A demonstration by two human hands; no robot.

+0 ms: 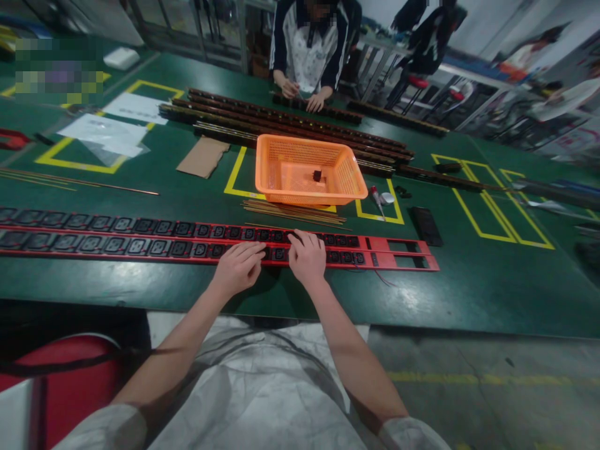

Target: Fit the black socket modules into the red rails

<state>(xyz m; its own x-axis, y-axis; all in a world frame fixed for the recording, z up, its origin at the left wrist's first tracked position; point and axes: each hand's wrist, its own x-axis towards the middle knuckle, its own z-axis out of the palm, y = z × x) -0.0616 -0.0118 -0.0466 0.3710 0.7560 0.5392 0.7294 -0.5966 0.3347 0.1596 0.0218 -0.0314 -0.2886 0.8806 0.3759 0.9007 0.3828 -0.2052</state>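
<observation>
Two long red strips (403,245) lie side by side in front of me, each fitted with a row of black power sockets (203,250). My left hand (240,264) rests over the nearer strip, its fingers loosely stretched to the right and thumb lower down. Just to its right, my right hand (308,255) reaches across both rows, fingers bent and apart, their tips touching the sockets near the middle. Sockets under both palms are hidden. Thin wires (384,277) stick out by the right end of the nearer strip.
Beyond the strips stands an orange basket (300,197) with a small black part (317,176) inside. Thin rods (295,212), a screwdriver (376,200), a black box (425,226) and cardboard (202,156) lie around it. Long dark strips (290,128) separate me from a co-worker (309,50).
</observation>
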